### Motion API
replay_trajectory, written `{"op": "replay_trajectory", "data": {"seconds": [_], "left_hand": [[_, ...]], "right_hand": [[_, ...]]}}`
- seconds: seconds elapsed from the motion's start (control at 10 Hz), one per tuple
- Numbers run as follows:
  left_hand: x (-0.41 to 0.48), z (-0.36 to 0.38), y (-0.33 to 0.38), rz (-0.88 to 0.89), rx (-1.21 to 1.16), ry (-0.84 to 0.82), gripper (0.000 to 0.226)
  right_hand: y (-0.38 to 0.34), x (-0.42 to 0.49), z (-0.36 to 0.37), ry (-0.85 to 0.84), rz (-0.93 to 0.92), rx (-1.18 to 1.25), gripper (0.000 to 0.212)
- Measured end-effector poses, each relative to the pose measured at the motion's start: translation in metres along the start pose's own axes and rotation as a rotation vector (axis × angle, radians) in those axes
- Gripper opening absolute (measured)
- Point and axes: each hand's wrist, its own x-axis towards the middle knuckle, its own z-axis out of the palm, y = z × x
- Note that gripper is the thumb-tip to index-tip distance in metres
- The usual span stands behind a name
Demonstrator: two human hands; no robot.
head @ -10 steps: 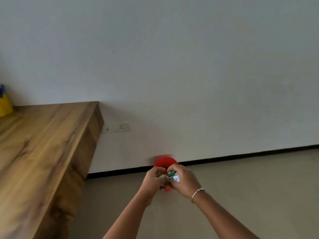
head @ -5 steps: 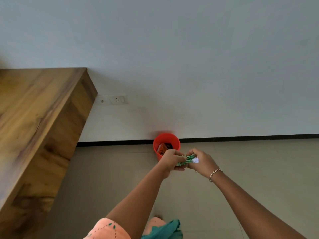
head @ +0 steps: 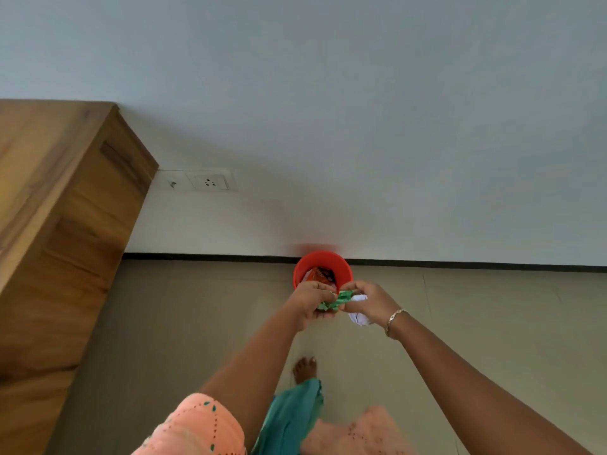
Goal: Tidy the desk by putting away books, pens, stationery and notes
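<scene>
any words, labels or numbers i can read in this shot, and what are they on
No text can be read.
Green wrapper, pinched between left hand and right hand: print too crumpled and blurred.
Orange packet in red bin: dark print, too small and blurred.
Wall socket: no lettering visible.

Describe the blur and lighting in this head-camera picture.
Head view: motion blur smears the red bin onto the wall and softens the clothing below; the left hand and right hand, gripping a green wrapper, look sharper; light is soft, without glare.
</scene>
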Motion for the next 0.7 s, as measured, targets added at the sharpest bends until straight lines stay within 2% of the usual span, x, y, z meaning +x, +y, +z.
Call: {"op": "replay_trajectory", "data": {"seconds": [0.2, 0.4, 0.5, 0.6, 0.7], "left_hand": [[0.074, -0.006, 0.032, -0.098, -0.057, 0.089, 0.018], [0.133, -0.001, 0.038, -0.167, -0.159, 0.188, 0.03], [0.153, -0.001, 0.041, -0.186, -0.257, 0.243, 0.022], [0.16, 0.0, 0.044, -0.188, -0.352, 0.238, 0.013], [0.17, -0.007, 0.036, -0.176, -0.346, 0.237, 0.038]], "right_hand": [[-0.002, 0.086, -0.016, -0.076, 0.131, 0.129, 0.022], [0.008, 0.157, -0.031, -0.085, 0.368, 0.31, 0.017], [0.006, 0.184, -0.038, -0.104, 0.445, 0.366, 0.024], [0.004, 0.194, -0.04, -0.1, 0.468, 0.402, 0.018], [0.004, 0.204, -0.044, -0.029, 0.449, 0.416, 0.018]]}}
